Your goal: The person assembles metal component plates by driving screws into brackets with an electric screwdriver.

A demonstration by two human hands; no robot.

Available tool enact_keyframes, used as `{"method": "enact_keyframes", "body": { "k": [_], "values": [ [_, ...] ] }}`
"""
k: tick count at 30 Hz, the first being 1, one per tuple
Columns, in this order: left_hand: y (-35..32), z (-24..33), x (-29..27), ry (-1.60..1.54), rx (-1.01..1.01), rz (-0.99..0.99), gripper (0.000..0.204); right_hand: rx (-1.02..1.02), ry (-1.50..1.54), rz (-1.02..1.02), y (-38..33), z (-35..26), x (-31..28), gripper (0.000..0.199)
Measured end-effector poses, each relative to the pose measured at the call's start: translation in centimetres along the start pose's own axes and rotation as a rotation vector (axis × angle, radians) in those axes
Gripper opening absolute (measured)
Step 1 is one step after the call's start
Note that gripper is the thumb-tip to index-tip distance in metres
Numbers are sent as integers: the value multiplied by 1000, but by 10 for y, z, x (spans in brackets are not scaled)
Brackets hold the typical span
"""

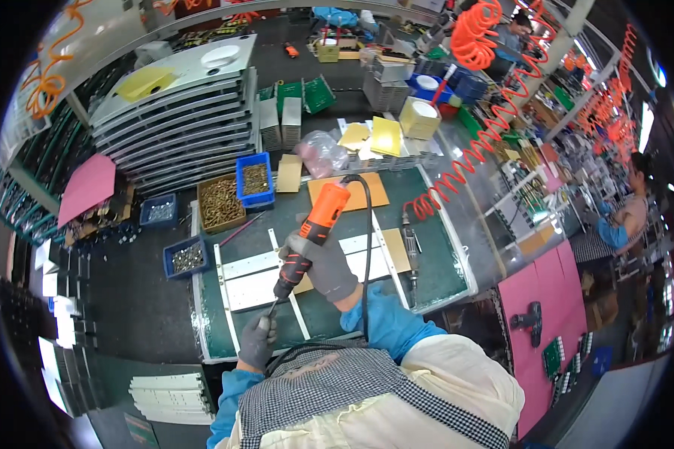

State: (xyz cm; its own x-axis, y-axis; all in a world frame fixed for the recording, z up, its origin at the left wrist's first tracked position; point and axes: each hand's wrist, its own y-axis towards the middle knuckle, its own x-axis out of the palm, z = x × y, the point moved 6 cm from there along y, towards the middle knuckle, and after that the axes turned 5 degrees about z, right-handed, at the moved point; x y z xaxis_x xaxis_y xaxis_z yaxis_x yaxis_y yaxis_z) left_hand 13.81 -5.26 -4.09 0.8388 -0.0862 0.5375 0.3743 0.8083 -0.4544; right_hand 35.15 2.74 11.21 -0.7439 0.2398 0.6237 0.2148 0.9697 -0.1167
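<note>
My right hand (pixel 326 271), in a grey glove, grips an orange and black corded power screwdriver (pixel 325 212), its nose tilted down toward my left hand. The gloved left hand (pixel 257 341) is closed at the tip of the thin bit, near the table's front edge; what its fingers pinch is hidden. Beneath the tool, white metal strips (pixel 254 289) lie across narrow white crossbars (pixel 225 295) on the green tabletop (pixel 329 318). A second slim tool (pixel 411 251) rests to the right of the strips, below a coiled orange hose.
Beyond the strips stand a box of brass-coloured fasteners (pixel 221 203), a blue bin (pixel 255 179) and a bin of silver parts (pixel 188 259). Large panels (pixel 180 112) are stacked at the far left. A coiled orange hose (pixel 494 123) hangs on the right. A co-worker (pixel 627 213) sits far right.
</note>
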Motion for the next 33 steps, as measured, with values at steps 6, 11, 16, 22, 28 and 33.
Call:
{"method": "enact_keyframes", "body": {
  "k": [6,11,16,22,28,33],
  "values": [
    [-12,48,18,890,507,214,34,176,162,138,21,11,-31,26],
    [10,35,-5,701,249,270,55,-109,124,44,15,-16,-31,39],
    [19,-8,-8,552,-182,147,53,-385,-116,97,4,-49,-16,56],
    [49,-33,25,557,-301,7,36,-370,-313,66,-17,-33,-2,61],
    [52,-44,29,349,-239,73,32,-332,-362,61,-26,-22,5,62],
    [52,-44,27,350,-217,31,32,-245,-464,-103,-36,-13,14,68]
  ]
}}
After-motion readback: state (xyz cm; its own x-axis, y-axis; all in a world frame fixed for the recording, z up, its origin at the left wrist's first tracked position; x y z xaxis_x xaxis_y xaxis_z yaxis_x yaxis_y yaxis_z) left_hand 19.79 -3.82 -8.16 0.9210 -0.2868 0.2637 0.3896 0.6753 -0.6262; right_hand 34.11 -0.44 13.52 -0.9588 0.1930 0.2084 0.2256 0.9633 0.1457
